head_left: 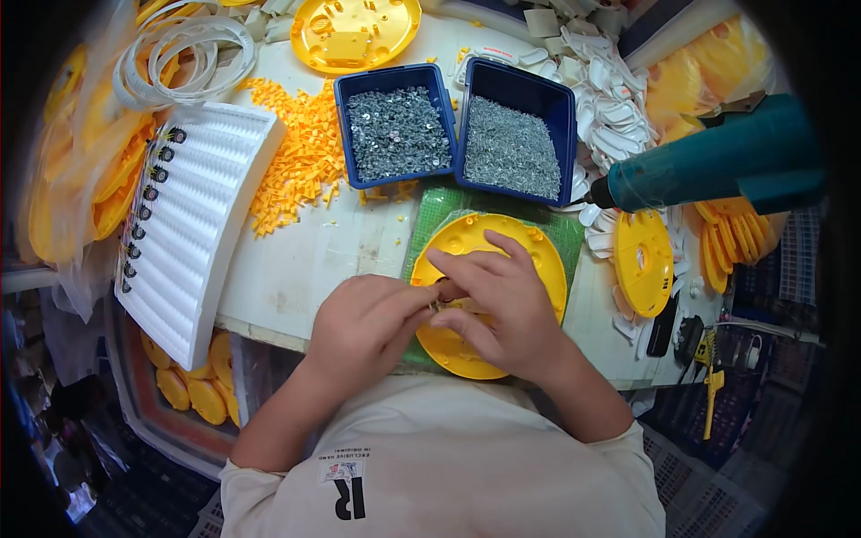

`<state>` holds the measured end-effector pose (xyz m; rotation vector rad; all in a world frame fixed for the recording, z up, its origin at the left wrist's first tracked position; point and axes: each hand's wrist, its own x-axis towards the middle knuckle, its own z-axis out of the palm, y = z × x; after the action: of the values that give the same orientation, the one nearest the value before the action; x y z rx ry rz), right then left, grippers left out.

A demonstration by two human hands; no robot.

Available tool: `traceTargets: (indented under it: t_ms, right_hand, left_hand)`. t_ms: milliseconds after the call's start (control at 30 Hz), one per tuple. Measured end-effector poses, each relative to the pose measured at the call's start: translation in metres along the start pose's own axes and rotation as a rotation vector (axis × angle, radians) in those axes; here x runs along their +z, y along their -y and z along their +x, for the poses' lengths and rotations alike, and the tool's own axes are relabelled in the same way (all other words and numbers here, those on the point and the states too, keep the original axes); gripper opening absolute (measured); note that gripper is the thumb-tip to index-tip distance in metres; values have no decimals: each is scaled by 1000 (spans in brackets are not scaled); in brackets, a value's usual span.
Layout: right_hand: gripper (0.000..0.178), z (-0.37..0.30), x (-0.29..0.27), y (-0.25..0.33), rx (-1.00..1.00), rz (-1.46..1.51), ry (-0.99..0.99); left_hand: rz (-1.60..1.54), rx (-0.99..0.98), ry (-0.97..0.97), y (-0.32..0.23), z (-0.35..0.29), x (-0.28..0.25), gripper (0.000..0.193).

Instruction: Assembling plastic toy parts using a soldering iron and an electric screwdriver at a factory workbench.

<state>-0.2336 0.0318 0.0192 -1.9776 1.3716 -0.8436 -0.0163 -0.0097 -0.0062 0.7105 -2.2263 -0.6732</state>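
Observation:
A round yellow plastic shell lies on a green mat at the table's near edge, its moulded inside facing up. Over its left half my two hands meet. My left hand is closed, its thumb and forefinger pinching a small dark part with a metallic glint. My right hand bends over the same part from the right, fingertips against it and thumb stretched out below. Fingers hide most of the part, so its kind cannot be told.
Two blue bins of small metal pieces stand behind the shell. A teal power screwdriver hangs at right. Leftward are loose yellow pieces and a white foam tray with black round parts. White plastic pieces pile up at far right.

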Motion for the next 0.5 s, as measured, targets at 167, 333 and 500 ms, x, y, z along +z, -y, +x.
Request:
traceTargets:
  t_ms: [167, 333, 500]
  right_hand:
    - [43, 0, 2, 5, -177, -341, -48]
    - [36, -2, 13, -2, -133, -317, -122]
    - [28, 5, 19, -2, -95, -305, -118]
  left_hand:
    - [-621, -706, -20, -5, -13, 9, 25]
    - [-579, -687, -29, 4, -21, 16, 24]
    - [-656, -796, -109, 10, -17, 20, 28]
